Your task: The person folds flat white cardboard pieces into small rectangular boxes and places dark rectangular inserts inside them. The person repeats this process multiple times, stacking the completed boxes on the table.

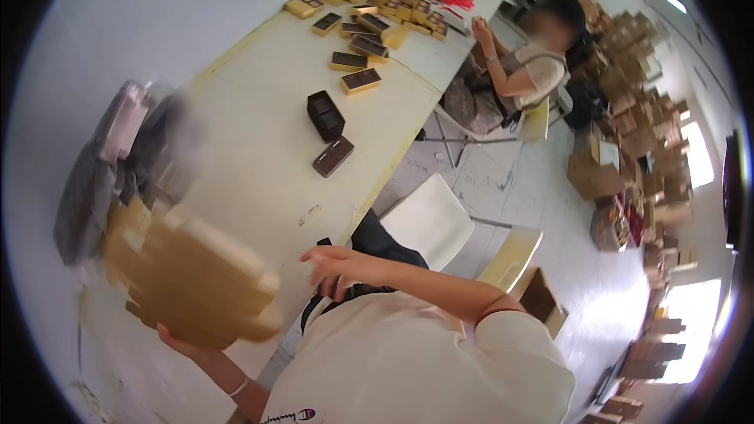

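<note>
A long pale table (259, 149) runs from near left to far centre over a light, scuffed floor (503, 188). A white chair (428, 220) stands beside it, stacked cardboard boxes (636, 141) crowd the right, and bright windows (695, 153) glare beyond.

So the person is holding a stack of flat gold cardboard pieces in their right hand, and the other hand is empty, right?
Not quite. The head view shows the stack of flat gold cardboard pieces in the left hand, not the right. The right hand is the empty one, held open over the edge of the table.
</note>
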A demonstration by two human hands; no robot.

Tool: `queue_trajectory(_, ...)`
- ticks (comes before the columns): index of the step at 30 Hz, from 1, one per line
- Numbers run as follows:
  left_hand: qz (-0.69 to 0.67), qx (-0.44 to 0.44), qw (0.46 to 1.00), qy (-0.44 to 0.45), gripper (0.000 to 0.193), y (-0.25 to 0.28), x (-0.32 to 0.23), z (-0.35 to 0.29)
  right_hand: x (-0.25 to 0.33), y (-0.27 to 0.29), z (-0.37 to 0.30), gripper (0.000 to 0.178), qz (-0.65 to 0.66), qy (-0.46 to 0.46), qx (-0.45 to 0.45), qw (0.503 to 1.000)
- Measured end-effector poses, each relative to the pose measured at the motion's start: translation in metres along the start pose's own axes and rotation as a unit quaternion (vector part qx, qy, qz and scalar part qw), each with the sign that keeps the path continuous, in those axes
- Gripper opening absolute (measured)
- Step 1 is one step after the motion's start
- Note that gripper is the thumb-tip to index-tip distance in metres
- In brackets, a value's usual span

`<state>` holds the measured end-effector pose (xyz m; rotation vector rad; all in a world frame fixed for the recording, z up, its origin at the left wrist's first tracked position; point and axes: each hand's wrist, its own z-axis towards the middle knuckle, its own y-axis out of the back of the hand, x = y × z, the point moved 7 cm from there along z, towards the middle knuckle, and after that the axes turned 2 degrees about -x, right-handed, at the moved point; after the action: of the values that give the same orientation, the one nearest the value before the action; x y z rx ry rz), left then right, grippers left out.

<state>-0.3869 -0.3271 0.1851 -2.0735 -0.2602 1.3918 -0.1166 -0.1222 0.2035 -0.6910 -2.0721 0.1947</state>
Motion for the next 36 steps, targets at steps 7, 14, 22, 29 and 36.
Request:
queue_trajectory(7, 0.273, 0.584, 0.654, -0.395, 0.073, -0.283, 0.064, -0.096, 0.028, 0.127, -0.062, 0.095, 0.457, 0.245, 0.205, 0.83)
queue_trajectory(14, 0.305, 0.614, 0.497, -0.532, 0.021, -0.389, 0.263, -0.146, 0.009, 0.361, -0.084, 0.066, 0.45, 0.121, -0.269, 0.843)
queue_trajectory(22, 0.483, 0.534, 0.519, -0.461, 0.018, -0.422, 0.403, -0.138, -0.017, 0.551, 0.011, 0.038, 0.281, 0.006, -0.206, 0.937)
queue_trajectory(29, 0.712, 0.479, 0.347, -0.378, 0.043, -0.383, 0.487, -0.128, 0.086, 0.516, 0.111, 0.052, -0.063, -0.063, -0.075, 0.993)
queue_trajectory(36, 0.73, 0.445, 0.269, -0.444, 0.061, -0.377, 0.493, -0.109, 0.176, 0.599, -0.026, 0.025, -0.335, 0.359, -0.489, 0.721)
